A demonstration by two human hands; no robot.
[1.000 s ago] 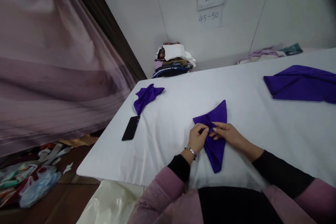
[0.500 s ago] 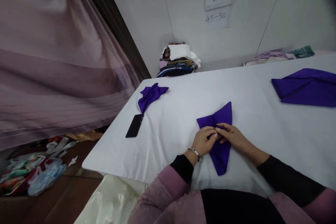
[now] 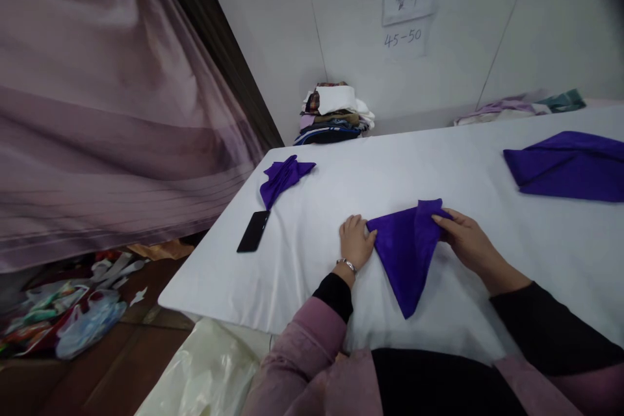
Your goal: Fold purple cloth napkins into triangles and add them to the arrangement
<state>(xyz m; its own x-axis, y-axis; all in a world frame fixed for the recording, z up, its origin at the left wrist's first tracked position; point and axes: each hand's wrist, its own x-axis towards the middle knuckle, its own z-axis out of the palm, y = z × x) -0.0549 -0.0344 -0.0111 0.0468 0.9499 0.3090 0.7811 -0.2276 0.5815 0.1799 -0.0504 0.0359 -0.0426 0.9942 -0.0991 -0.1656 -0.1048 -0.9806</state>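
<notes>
Likely mid-fold on purple napkin (image 3: 404,250), near side of white tablecloth (image 3: 302,260). Pinching far-right corner with right hand (image 3: 470,240); resting left hand (image 3: 356,246) loosely spread, thumb at far-left corner. Probably needs pinched corner aligned, then creased flat.

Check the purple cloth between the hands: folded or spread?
Folded: the purple cloth lies as a triangle, overlapping layers showing beside the right hand.

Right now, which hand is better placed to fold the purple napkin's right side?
Probably the right hand: it pinches the purple napkin at the upper right, while the left hand sits at the left corner.
</notes>
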